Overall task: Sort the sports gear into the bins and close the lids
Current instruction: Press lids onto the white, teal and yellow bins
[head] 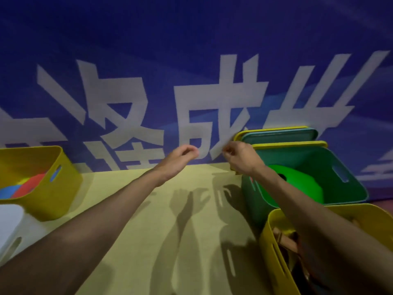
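Left hand fingers: left hand (182, 154), centre of frame, above the far part of the table; fingers curled in toward the thumb, with nothing seen between them.
Right hand fingers: right hand (240, 158), just right of centre; fingers curled tight at the left corner of the lids. They are blurred, so I cannot tell whether they pinch a lid edge or hold nothing.
Gap between hands: narrow; the hands do not touch.
Lids, count 3: front yellow lid (297, 144), teal lid (282, 136) and rear yellow lid (265, 130) stand on edge one behind another, right of centre, between the green bin and the banner.
Green bin, count 1: green bin (340, 167), right of frame, uncovered; it holds one green disc (282, 188) with a dark centre hole, tilted against the left wall.
Yellow bins, count 2: left yellow bin (63, 188), left edge of frame, uncovered, holds a red disc (29, 186) and a blue disc (6, 191). Right yellow bin (274, 252), lower right, uncovered, holds brown gear (287, 241) whose kind is unclear.
White bin, count 1: white bin (10, 231), lower left, cut off by the frame edge, just below the left yellow bin.
Open room: the table (148, 231) has a broad bare strip from bottom centre up to the banner, between the left and right bins, crossed by arm shadows.
Edges: the right forearm passes over the right yellow bin and the green bin's left rim.
Backdrop: blue banner (191, 39) with large white characters, upper frame.
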`<state>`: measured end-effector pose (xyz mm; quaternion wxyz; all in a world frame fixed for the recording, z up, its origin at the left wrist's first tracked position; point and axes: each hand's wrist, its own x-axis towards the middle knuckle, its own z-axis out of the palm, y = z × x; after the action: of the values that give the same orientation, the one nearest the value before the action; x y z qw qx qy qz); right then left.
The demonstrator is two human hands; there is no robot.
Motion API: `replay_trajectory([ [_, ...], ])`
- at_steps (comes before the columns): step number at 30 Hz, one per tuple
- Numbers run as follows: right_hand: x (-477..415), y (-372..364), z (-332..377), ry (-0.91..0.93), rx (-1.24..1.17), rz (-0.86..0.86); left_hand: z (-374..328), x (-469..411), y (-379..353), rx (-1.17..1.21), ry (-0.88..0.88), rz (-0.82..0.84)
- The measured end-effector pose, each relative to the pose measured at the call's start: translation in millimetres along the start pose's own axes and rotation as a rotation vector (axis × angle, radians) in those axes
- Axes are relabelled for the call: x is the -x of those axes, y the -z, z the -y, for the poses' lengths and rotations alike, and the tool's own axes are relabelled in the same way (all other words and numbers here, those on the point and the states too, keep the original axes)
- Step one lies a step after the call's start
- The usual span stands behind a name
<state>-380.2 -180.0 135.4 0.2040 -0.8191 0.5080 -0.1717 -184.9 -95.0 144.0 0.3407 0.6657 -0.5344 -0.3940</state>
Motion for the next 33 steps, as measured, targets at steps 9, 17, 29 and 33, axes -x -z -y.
replay_trajectory([
  [9,-30.0,38.5,-90.7,-0.171,0.042,-0.041,-20.0,-88.5,-58.7,-0.128,-0.007,0.089],
  [17,-99.8,36.0,-142.6,-0.206,0.164,-0.166,-12.9,-178.9,-105.3,-0.202,0.04,0.104],
  [29,-136.3,14.0,-178.4,-0.259,0.254,-0.198,3.9,-248.5,-160.9,-0.102,0.081,-0.02],
  [33,-134.1,15.1,-180.3,-0.267,0.237,-0.191,8.1,-243.0,-157.3,-0.059,0.094,-0.105],
])
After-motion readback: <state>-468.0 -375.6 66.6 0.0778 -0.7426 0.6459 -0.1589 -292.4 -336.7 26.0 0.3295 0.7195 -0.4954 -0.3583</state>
